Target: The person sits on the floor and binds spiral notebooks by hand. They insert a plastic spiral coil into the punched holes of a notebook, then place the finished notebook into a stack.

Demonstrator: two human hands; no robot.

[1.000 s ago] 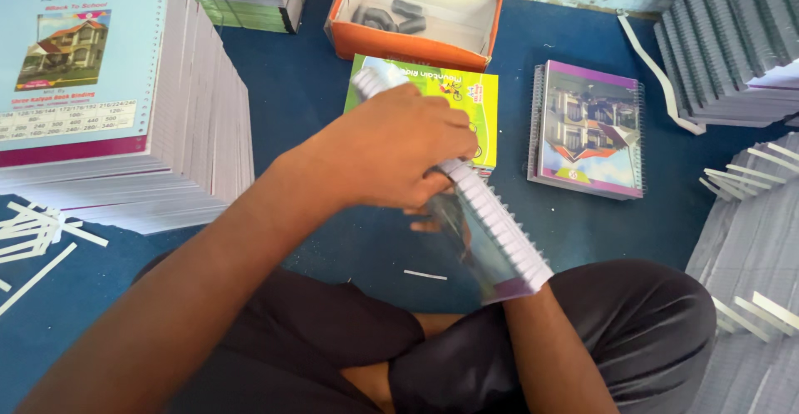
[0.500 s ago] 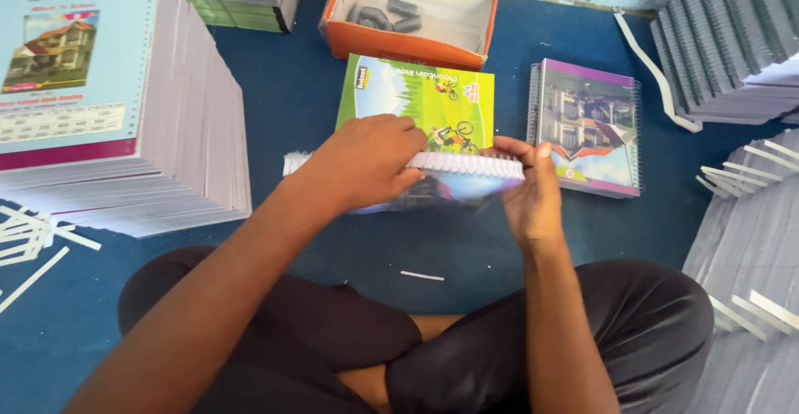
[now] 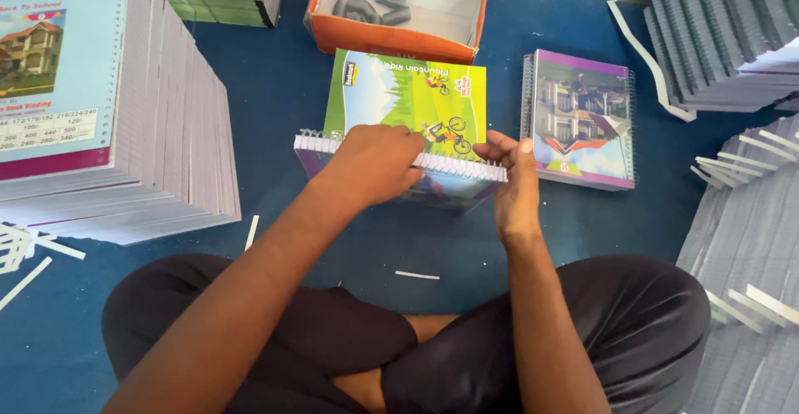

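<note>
The left hand (image 3: 374, 164) lies palm-down on a white plastic comb spine (image 3: 466, 166), its grip pressed together on the comb. The right hand (image 3: 514, 183) pinches the comb's right end, fingers clamped on it. The comb runs along the near edge of a green-covered notebook (image 3: 399, 94), which lies on the blue floor (image 3: 275, 81) before the crossed legs. A purple spiral notebook (image 3: 583, 118) lies just right; an orange cardboard box (image 3: 395, 10) stands beyond
</note>
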